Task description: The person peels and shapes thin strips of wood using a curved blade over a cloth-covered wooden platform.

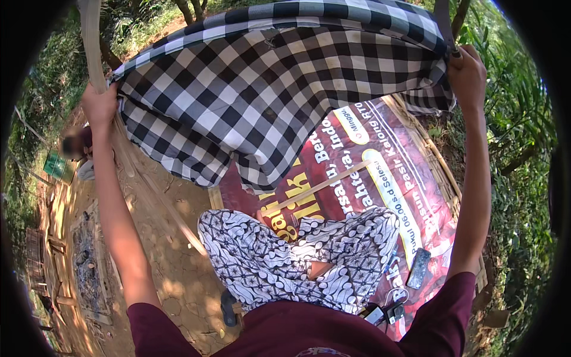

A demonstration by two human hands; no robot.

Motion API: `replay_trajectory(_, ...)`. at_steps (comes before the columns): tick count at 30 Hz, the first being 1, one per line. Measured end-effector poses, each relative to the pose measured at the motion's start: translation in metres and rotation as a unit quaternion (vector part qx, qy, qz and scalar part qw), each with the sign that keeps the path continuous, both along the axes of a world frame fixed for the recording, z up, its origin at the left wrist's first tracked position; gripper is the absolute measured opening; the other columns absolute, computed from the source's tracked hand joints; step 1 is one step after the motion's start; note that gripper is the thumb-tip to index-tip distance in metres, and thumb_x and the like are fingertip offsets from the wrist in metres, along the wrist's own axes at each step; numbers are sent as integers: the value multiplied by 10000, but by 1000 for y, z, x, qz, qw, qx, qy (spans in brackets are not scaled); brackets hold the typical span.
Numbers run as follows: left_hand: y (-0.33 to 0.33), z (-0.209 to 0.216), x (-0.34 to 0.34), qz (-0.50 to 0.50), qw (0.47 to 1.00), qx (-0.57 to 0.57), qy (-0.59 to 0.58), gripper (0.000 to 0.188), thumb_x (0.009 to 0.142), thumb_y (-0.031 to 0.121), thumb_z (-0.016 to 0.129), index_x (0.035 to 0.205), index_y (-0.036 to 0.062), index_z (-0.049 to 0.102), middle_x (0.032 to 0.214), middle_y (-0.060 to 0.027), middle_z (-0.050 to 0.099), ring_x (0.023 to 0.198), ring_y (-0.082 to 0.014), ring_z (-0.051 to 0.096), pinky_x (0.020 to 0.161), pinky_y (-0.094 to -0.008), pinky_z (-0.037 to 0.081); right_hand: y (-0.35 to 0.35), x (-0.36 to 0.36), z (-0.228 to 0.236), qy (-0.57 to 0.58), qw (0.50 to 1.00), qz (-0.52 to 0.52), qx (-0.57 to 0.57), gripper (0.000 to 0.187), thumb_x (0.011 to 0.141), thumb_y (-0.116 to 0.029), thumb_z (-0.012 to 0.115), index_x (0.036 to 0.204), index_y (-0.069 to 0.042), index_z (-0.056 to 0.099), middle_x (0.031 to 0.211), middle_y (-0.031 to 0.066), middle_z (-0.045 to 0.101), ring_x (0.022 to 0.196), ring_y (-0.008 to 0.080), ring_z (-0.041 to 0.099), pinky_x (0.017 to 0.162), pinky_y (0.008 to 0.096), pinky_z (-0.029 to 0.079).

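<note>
A black-and-white checked cloth (pixel 238 95) is spread in the air between my raised hands, its lower edge hanging in folds. My left hand (pixel 99 107) is closed at the cloth's left corner, and its fingers also wrap a pale flat strip of wood or bamboo (pixel 91 44) that runs upward past it. At the cloth's right end, my right hand (pixel 467 74) is closed round the handle of a flat dark blade-like tool (pixel 442 22). The cloth edge lies against that hand; its exact grip on it is partly hidden.
My crossed legs in patterned cloth (pixel 297 262) rest on a printed maroon banner (pixel 416 190) over a bamboo platform. A phone (pixel 419 268) and a small cabled device (pixel 392 312) lie at right. Another person (pixel 80 143) sits far left beside a green container (pixel 56 166).
</note>
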State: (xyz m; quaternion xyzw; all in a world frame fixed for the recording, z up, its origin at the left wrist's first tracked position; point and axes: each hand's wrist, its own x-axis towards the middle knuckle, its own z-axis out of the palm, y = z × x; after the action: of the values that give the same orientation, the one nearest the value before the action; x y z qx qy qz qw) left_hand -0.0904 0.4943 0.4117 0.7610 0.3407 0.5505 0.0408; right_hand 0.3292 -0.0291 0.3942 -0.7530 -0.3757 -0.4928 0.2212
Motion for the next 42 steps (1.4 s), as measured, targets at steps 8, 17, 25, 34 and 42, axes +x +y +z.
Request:
replay_trajectory(8,-34,-45,-68,-105,987,-123,-19,185,775,68,708,873,56,552,638,0,547,460,-76,508,399,-215,397,-32,-19,-95,457,854,246,-36,261,776,-178,795,845,20,639,794,96,574,684,169,560,666,355,454)
replay_trajectory(17,-101,-153,-128,-122,960,-249,33,160,770,-5,637,868,49,523,672,-1,538,445,-68,469,394,-228,357,-119,-73,-206,517,842,147,38,150,865,-113,700,817,2,616,602,-66,474,552,31,406,520,228,332)
replay_trajectory(25,-124,-193,-182,-207,942,-261,-25,181,766,-44,605,887,31,494,752,-30,580,469,-58,476,385,-216,339,1,-176,-293,763,594,182,177,367,876,-294,716,918,66,658,773,88,654,713,170,674,606,267,545)
replay_trajectory(34,-125,-170,-201,-173,947,-257,-80,302,772,-139,569,864,85,388,799,-66,610,497,-56,507,389,-207,379,181,-134,-460,689,416,152,574,217,787,-136,772,812,-9,597,701,19,567,537,114,481,492,282,390)
replay_trajectory(42,-123,-217,-276,-127,929,-346,-40,337,702,-138,558,865,87,369,845,-142,644,506,-87,537,390,-206,391,60,-111,-273,514,783,138,322,397,815,-87,731,579,-114,412,564,-89,399,514,25,329,483,237,264)
